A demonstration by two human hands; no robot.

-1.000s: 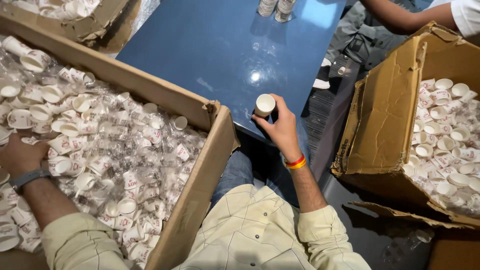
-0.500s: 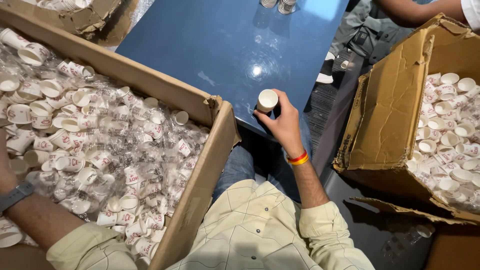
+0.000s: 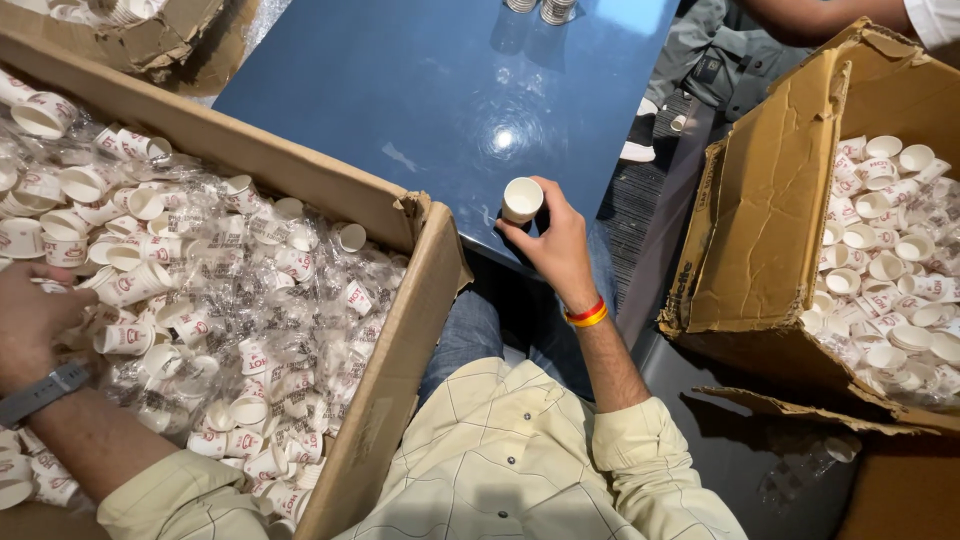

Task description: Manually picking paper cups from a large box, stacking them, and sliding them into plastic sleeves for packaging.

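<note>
My right hand grips a small white paper cup, or a short stack of them, upright at the near edge of the blue table. My left hand, with a grey wrist strap, reaches into the big cardboard box on my left and rests among several loose small white paper cups and clear plastic wrap. Its fingers are curled around cups there; what exactly they hold is partly hidden.
A second open cardboard box of white cups stands at my right. Stacks of cups stand at the table's far edge. Another person's arm shows at the top right. A third box sits top left.
My left hand has come back into view inside the left box, further forward than half a second ago. My right hand with the cup has barely moved.
</note>
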